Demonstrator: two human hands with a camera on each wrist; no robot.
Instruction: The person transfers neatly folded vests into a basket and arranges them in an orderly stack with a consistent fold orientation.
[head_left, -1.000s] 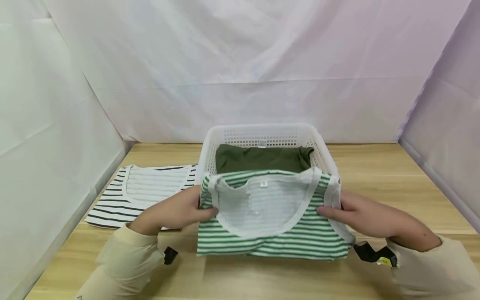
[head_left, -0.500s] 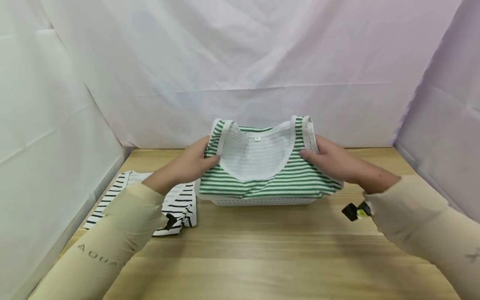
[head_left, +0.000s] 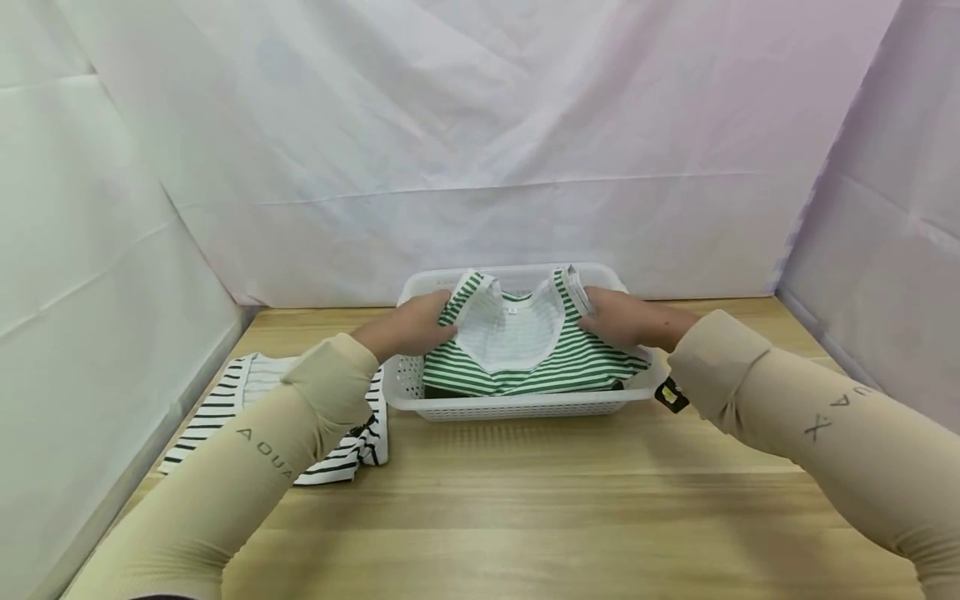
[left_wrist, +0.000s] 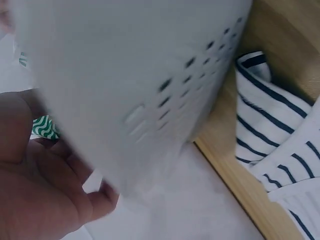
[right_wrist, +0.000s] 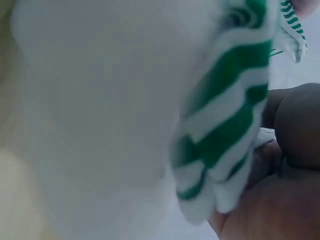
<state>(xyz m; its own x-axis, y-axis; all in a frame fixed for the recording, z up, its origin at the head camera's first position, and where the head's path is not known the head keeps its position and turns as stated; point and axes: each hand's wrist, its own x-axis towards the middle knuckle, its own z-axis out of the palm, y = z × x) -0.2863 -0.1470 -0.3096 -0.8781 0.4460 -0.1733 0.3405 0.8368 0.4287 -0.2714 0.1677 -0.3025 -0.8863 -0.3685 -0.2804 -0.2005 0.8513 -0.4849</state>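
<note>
A folded green-and-white striped tank top with a white-trimmed neckline is held over and partly inside the white plastic basket. My left hand grips its left shoulder strap; in the left wrist view, a scrap of the green stripes shows by the fingers, beside the basket's wall. On the other side, my right hand pinches the right shoulder strap, and its striped edge fills the middle of the right wrist view. Beneath the tank top only a thin dark strip of another garment shows.
A folded white garment with black stripes lies on the wooden table left of the basket, partly behind my left sleeve. White curtain sheets stand behind the basket and along both sides.
Both hands have carried the tank top forward, from in front of the basket to over it, then lowered it in. The dark green garment in the basket is now almost wholly covered.
</note>
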